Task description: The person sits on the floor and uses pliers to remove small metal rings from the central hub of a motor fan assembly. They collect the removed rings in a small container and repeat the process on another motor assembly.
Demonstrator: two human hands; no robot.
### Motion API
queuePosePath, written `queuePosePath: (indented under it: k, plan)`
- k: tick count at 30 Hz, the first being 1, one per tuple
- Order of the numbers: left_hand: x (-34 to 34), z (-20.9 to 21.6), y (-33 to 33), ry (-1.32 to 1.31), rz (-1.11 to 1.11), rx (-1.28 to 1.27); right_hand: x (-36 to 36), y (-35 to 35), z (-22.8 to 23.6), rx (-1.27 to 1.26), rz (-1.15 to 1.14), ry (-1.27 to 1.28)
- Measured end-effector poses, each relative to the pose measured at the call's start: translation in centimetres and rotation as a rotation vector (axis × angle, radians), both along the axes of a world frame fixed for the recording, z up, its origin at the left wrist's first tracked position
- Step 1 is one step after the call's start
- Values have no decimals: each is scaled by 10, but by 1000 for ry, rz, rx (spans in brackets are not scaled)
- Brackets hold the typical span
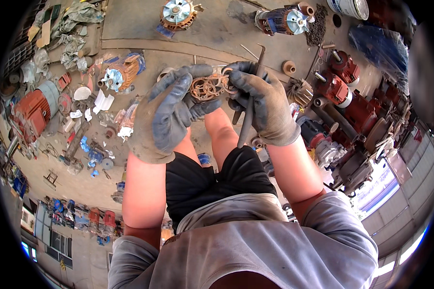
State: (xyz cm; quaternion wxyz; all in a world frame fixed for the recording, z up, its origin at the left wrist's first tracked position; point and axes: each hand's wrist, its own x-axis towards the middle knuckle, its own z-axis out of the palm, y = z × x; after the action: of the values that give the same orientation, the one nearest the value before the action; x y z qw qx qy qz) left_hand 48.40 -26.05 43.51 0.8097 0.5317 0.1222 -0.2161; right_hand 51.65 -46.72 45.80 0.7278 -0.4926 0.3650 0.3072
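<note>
Both of my hands wear grey-brown work gloves with dark palms and fingertips. My left hand [161, 113] curls around a small cluster of rusty, coppery rings [207, 88], whose exact kind I cannot make out. On the cluster's right side, the thumb and forefinger of my right hand [267, 98] pinch at its edge. A long dark metal rod [246, 124] with a hooked upper tip is also gripped in my right hand, passing between the fingers and slanting down toward my shorts. Both hands meet in front of my knees.
A motor with a pale blue fan [176, 13] stands ahead, and another lies at the far right [284, 21]. An orange-brown motor [123, 74] lies to the left. Red motors [332, 88] and a finned rotor [300, 91] crowd the right. Rags and scrap cover the left floor.
</note>
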Motion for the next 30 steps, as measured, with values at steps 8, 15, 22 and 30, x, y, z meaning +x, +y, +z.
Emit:
queuePosePath:
  k: [8,15,22,30]
  plan:
    - [-9,-9,-17,65,82,-65,-7,-12,1,-3,-42,0]
    - [-8,-17,-25,316,243,-596,-26,-9,9,-414,480,-600]
    - [-6,-13,-38,327,397,-896,-30,5,16,-534,789,-1045]
    - [-6,-24,-26,321,357,-1040,-31,-4,15,-438,663,-986]
